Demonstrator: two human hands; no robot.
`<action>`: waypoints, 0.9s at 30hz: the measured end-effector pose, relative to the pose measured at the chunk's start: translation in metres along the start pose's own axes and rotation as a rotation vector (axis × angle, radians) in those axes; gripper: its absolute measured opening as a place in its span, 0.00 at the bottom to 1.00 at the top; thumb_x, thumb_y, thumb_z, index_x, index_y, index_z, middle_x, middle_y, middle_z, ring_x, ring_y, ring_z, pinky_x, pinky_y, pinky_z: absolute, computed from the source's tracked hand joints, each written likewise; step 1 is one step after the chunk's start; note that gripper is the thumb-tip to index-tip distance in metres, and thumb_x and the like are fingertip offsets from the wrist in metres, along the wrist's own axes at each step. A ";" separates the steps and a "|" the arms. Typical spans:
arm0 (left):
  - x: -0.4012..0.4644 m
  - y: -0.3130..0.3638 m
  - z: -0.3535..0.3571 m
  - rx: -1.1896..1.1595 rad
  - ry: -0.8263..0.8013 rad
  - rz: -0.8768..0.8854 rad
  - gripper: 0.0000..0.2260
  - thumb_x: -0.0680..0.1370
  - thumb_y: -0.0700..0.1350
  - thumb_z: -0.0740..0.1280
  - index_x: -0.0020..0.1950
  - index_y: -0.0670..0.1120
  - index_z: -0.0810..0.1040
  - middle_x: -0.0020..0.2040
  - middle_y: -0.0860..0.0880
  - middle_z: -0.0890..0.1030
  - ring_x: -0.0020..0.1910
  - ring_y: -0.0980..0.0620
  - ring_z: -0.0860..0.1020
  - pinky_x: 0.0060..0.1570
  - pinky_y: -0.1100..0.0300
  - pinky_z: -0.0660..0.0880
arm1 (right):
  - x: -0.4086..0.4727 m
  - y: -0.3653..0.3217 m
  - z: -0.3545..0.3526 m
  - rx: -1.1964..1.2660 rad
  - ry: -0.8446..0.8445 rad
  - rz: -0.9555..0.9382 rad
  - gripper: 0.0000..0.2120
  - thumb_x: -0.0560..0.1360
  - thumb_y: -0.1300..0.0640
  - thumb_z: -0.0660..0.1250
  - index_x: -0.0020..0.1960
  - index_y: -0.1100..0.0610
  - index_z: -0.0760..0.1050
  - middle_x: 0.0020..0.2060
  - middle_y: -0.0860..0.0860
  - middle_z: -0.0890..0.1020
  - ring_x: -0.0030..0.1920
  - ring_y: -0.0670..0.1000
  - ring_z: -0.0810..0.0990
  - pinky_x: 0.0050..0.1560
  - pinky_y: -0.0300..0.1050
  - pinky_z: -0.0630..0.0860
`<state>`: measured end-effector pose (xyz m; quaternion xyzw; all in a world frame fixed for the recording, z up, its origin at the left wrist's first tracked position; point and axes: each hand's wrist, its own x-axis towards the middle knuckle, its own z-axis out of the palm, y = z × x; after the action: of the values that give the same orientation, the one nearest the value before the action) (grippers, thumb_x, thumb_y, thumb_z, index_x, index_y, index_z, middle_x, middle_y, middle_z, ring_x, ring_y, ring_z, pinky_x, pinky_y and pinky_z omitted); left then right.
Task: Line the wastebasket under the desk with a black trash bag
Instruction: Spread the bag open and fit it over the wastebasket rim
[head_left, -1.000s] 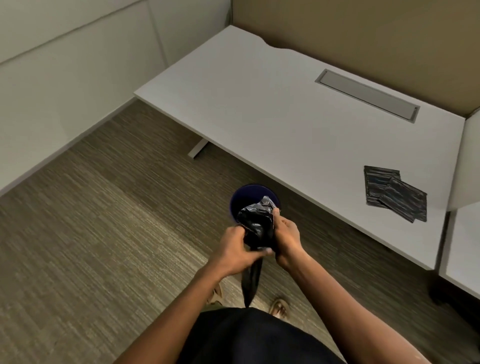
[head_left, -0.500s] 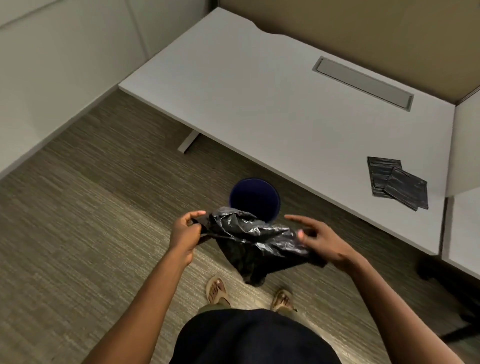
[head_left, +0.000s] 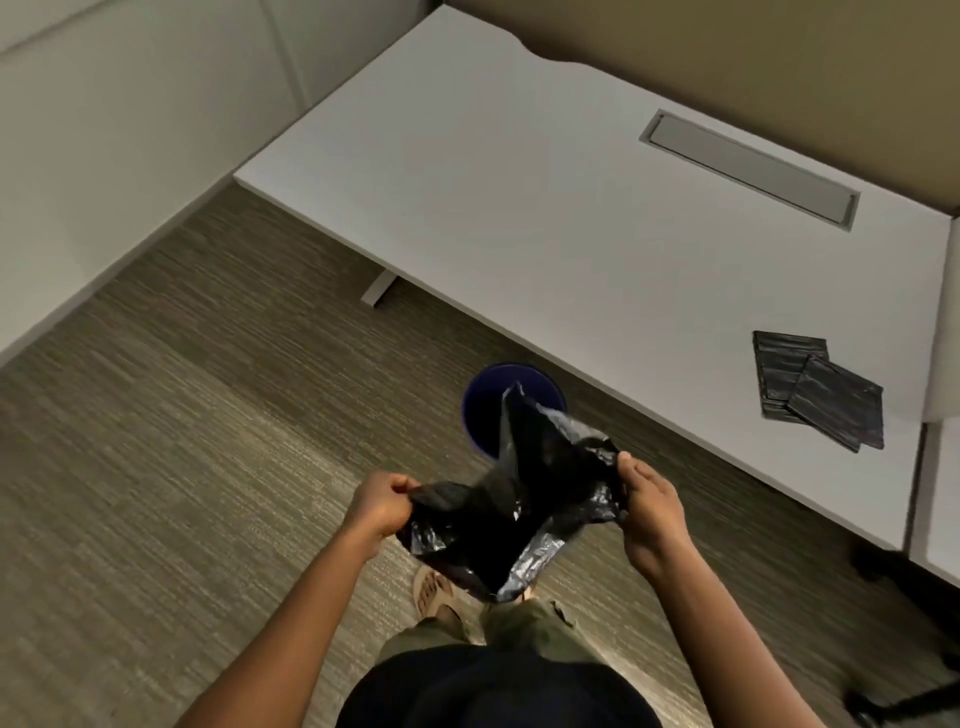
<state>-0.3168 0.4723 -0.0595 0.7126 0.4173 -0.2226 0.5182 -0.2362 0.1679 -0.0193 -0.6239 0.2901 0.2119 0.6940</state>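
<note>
Carpeted cubicle, white tabletop (head_left: 545, 197) along tan partition.
Both hands, left (head_left: 382, 506) and right (head_left: 652, 506), apart, clamped on black trash bag (head_left: 519, 509) near blue wastebasket (head_left: 480, 410); folded spare bags (head_left: 815, 389) beyond wastebasket.

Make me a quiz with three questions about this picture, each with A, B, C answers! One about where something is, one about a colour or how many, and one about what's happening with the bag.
1. Where are the folded spare bags?
A. on the desk
B. on the carpet
C. in the wastebasket

2. What colour is the wastebasket?
A. white
B. dark blue
C. green

3. What is the state of the black trash bag?
A. lining the wastebasket
B. folded flat
C. held stretched between both hands

Answers:
1 A: they lie on the white desk, near its right end.
2 B: its rim and inside look dark blue.
3 C: the left hand and right hand each grip a side above the floor.
</note>
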 end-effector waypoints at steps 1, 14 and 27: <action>0.000 0.001 -0.001 0.175 0.072 0.045 0.06 0.76 0.37 0.70 0.49 0.43 0.86 0.50 0.43 0.87 0.51 0.43 0.84 0.48 0.58 0.76 | 0.003 -0.005 -0.003 0.105 -0.050 0.024 0.11 0.82 0.54 0.66 0.49 0.57 0.85 0.45 0.55 0.86 0.43 0.52 0.83 0.47 0.49 0.77; 0.023 0.037 0.030 -0.789 0.070 -0.379 0.11 0.78 0.30 0.55 0.48 0.34 0.77 0.37 0.36 0.82 0.38 0.39 0.79 0.36 0.48 0.79 | 0.040 -0.005 -0.013 -0.291 -0.424 -0.077 0.26 0.71 0.37 0.71 0.63 0.51 0.81 0.56 0.54 0.87 0.57 0.53 0.86 0.56 0.48 0.83; 0.077 0.088 0.061 -0.826 -0.040 0.135 0.10 0.67 0.43 0.64 0.40 0.45 0.84 0.37 0.48 0.84 0.39 0.48 0.81 0.33 0.61 0.79 | 0.100 0.007 0.021 -0.060 -0.301 -0.068 0.15 0.77 0.63 0.65 0.60 0.54 0.83 0.53 0.58 0.87 0.53 0.57 0.87 0.45 0.48 0.84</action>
<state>-0.1943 0.4342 -0.0906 0.4663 0.4136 -0.0159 0.7819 -0.1633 0.1829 -0.0902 -0.6152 0.1551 0.2879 0.7174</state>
